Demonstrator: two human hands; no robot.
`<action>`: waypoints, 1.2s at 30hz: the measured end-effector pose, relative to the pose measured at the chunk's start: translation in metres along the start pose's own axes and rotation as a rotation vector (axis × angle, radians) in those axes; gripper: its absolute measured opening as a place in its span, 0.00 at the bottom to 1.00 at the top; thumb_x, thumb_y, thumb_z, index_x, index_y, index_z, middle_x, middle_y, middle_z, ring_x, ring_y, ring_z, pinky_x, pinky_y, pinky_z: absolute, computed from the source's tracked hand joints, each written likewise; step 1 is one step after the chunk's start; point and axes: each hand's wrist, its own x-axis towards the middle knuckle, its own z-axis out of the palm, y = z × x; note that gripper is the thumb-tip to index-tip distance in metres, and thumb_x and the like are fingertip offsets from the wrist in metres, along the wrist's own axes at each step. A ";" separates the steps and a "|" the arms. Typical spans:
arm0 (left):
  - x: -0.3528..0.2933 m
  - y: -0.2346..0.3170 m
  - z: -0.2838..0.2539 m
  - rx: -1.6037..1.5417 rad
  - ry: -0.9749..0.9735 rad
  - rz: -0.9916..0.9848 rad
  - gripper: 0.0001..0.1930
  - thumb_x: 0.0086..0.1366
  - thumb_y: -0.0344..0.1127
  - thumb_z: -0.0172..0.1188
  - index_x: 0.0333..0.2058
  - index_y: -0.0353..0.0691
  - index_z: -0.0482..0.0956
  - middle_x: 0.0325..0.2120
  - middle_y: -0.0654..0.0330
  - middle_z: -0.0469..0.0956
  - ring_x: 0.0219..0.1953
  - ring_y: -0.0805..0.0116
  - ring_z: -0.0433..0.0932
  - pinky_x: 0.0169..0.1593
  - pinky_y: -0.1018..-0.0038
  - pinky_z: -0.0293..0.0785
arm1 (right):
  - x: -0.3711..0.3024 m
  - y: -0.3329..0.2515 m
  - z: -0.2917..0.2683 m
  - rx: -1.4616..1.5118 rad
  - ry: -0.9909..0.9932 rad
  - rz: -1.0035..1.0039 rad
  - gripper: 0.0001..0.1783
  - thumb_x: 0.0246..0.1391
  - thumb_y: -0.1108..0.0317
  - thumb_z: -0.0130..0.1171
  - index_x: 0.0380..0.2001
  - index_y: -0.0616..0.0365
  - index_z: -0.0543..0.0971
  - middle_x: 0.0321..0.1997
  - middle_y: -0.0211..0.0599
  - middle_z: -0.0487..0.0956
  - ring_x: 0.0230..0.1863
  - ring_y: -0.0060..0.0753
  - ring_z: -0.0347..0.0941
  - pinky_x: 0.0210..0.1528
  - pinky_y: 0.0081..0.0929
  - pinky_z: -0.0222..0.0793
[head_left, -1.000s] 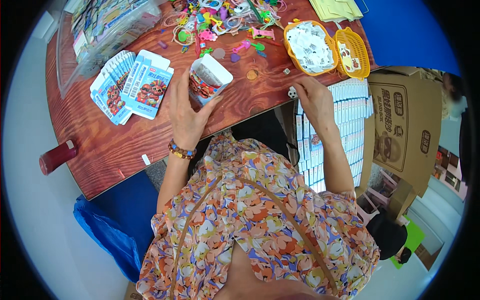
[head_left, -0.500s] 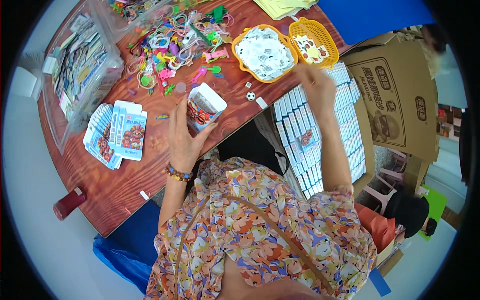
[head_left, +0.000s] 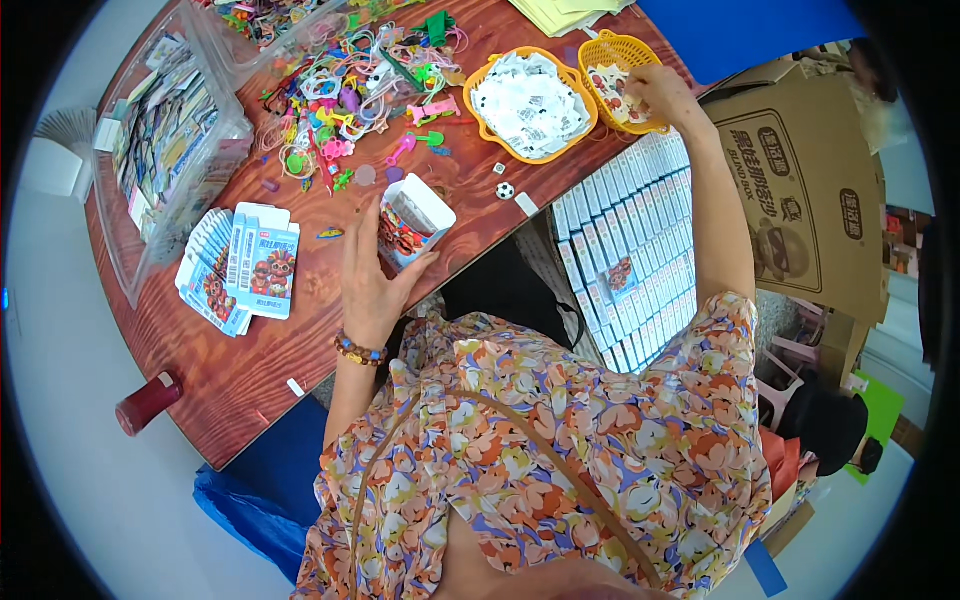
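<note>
My left hand (head_left: pixel 375 275) is wrapped round a small blue and white printed cardboard box (head_left: pixel 405 240), its white top flaps open, over the table's front edge. My right hand (head_left: pixel 665 95) reaches into a yellow plastic basket (head_left: pixel 603 48) at the far right of the table. Its fingers are bent together over white cutouts with reddish-brown prints (head_left: pixel 612 88); what they pinch, if anything, is hidden. Beside that basket stands an orange-yellow basket (head_left: pixel 482 125) full of small white printed packets (head_left: pixel 530 105).
Flattened blue boxes (head_left: pixel 265 265) lie fanned on the wooden table (head_left: pixel 200 385). Behind are a heap of small colourful toys (head_left: pixel 355 95) and a clear bin (head_left: pixel 225 150) of cards. A carton (head_left: pixel 665 205) of packed boxes stands right, below a large brown carton (head_left: pixel 800 190). A dark red cylinder (head_left: pixel 150 402) stands left.
My right hand has moved up and right, from above the packed carton into the yellow basket. My left hand still holds the box in nearly the same place.
</note>
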 end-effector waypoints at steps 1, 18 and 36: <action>0.000 -0.001 -0.001 0.007 0.010 0.012 0.45 0.48 0.40 0.78 0.63 0.36 0.65 0.52 0.46 0.73 0.53 0.47 0.73 0.55 0.59 0.72 | -0.004 0.001 0.000 0.058 0.123 -0.031 0.09 0.52 0.69 0.63 0.36 0.63 0.82 0.25 0.40 0.76 0.26 0.29 0.75 0.31 0.30 0.71; -0.006 0.008 -0.009 0.114 0.104 0.050 0.44 0.49 0.42 0.77 0.62 0.33 0.66 0.49 0.46 0.73 0.50 0.47 0.76 0.51 0.59 0.75 | -0.132 -0.260 0.079 0.373 0.176 -0.623 0.08 0.60 0.71 0.62 0.37 0.65 0.80 0.33 0.30 0.83 0.34 0.21 0.77 0.37 0.21 0.73; -0.003 -0.005 -0.001 0.009 0.343 -0.003 0.41 0.51 0.36 0.74 0.62 0.31 0.64 0.47 0.43 0.73 0.48 0.45 0.75 0.48 0.58 0.76 | -0.152 -0.264 0.151 0.653 0.370 -0.686 0.21 0.53 0.73 0.67 0.52 0.60 0.78 0.33 0.43 0.77 0.31 0.40 0.77 0.32 0.34 0.72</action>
